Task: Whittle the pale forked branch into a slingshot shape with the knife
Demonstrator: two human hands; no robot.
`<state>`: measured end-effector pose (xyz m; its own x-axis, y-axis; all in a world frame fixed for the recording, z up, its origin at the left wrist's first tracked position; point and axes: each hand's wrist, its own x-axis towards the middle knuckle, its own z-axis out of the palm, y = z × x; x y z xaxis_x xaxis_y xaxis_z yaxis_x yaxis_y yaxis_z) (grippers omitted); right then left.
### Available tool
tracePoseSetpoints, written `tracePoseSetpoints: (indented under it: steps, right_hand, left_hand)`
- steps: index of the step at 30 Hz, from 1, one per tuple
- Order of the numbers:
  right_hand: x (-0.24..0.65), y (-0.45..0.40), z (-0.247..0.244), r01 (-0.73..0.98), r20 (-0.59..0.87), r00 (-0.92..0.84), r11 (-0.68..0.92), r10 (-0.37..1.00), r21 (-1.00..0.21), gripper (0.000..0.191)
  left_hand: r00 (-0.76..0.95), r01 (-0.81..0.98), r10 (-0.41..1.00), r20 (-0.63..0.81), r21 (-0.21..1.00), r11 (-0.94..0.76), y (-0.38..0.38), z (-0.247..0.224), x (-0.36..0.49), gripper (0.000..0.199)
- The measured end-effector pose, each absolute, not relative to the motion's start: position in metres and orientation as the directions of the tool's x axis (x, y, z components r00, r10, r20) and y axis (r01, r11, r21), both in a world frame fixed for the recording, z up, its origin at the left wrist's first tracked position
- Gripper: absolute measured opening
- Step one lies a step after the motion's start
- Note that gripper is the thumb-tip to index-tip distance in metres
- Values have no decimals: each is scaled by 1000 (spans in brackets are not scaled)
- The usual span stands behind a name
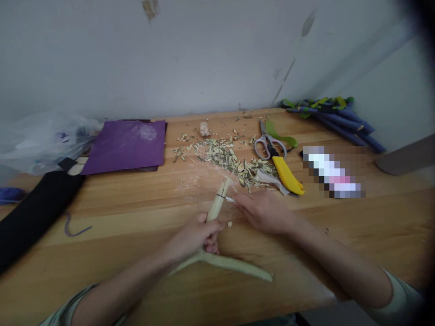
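A pale peeled forked branch (238, 266) is held over the wooden table, one arm pointing up and away, the others spreading low to the left and right. My left hand (204, 233) is wrapped round its upright arm, just above the fork. Near the top of that arm runs a thin dark line, and the tip above it looks split. My right hand (261, 210) is closed on a thin white pen-like tool (230, 199), whose tip touches the branch at the dark line. A small wood chip (230, 224) lies between the hands.
Wood shavings (231, 160) cover the middle of the table (136, 235). Scissors (265, 140) and a yellow-handled cutter (288, 175) lie right of them. Purple sheets (127, 145) and a plastic bag (44, 140) are at left. Purple sticks (343, 120) lie back right, near a grey cylinder (408, 156).
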<state>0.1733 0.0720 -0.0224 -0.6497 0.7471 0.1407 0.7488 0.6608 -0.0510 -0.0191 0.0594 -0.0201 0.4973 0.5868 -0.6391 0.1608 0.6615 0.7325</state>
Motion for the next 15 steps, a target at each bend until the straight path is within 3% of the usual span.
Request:
tracePoseSetpoints:
  steps: [4, 7, 10, 15]
  right_hand:
    - [172, 70, -21, 780, 92, -622, 626, 777, -11, 29]
    - [173, 70, -21, 848, 45, -529, 529, 848, 2, 24]
    - [184, 75, -18, 876, -12, -481, 481, 876, -21, 22]
    - [193, 81, -16, 859, -34, -509, 505, 860, -80, 19]
  left_hand:
    - [531, 113, 576, -622, 725, 679, 60, -20, -20, 35]
    - [477, 15, 645, -598, 739, 674, 68, -21, -28, 34]
    - [409, -81, 716, -566, 759, 646, 80, -23, -43, 32]
    - [437, -58, 693, -573, 751, 658, 83, -24, -53, 32]
